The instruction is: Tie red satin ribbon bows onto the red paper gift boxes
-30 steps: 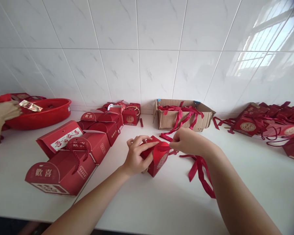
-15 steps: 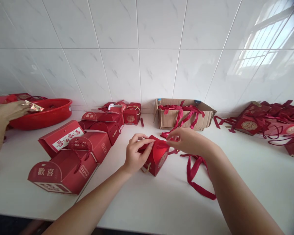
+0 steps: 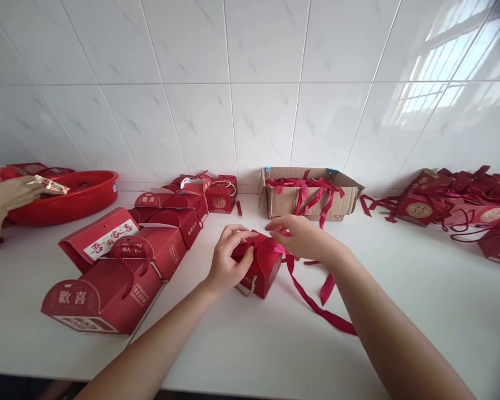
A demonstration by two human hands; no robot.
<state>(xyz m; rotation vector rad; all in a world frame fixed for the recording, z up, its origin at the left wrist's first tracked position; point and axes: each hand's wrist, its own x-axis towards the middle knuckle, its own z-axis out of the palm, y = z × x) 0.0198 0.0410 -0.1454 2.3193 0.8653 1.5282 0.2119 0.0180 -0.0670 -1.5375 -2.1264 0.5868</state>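
Observation:
A small red gift box [image 3: 260,270] with a rope handle stands on the white counter [image 3: 250,344] in front of me. My left hand [image 3: 227,261] grips its left side and top, fingers curled. My right hand [image 3: 298,237] is over the box's top and pinches a dark red ribbon [image 3: 312,300]. The ribbon trails from the box down to the right across the counter.
Several larger red gift boxes [image 3: 108,266] lie at the left. A cardboard box [image 3: 308,194] of ribbons stands by the wall. More ribboned red boxes [image 3: 454,208] are at the right. Another person's hand [image 3: 12,191] holds a gold wrapper by a red basin [image 3: 66,197].
My right hand has moved left over the box top, pulling the ribbon with it. The ribbon's tail has straightened out on the counter. The other person's hand shifted slightly.

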